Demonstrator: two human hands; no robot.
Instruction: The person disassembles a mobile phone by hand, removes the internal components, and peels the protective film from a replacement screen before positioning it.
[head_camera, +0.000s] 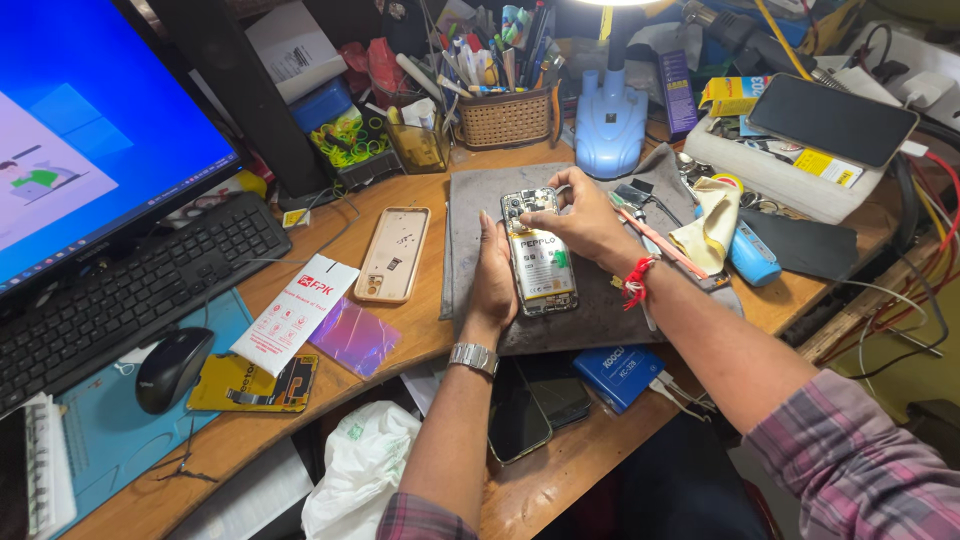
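On grey felt mat (590, 310), mid-table (400, 340): opened phone (540, 262), back cover off, glossy battery and circuitry exposed. Left hand (493, 275) flat, fingers pressed together, braces phone's left edge. Right hand (575, 215) pinches at its top corner. Beige case (393, 254) left of mat; clutter crowds far edge, near edge freer.

Both arms are bare from the hands up past the elbows, where plaid sleeves — pink, purple and grey checks — are pushed or rolled up. The left hand (494, 280) has a silver metal wristwatch (473, 357) with a link band around its wrist. The right hand (583, 222) carries a red thread (636, 284) tied round its wrist — its loose, frayed ends hang in a small tassel. The fingers appear to carry no rings.
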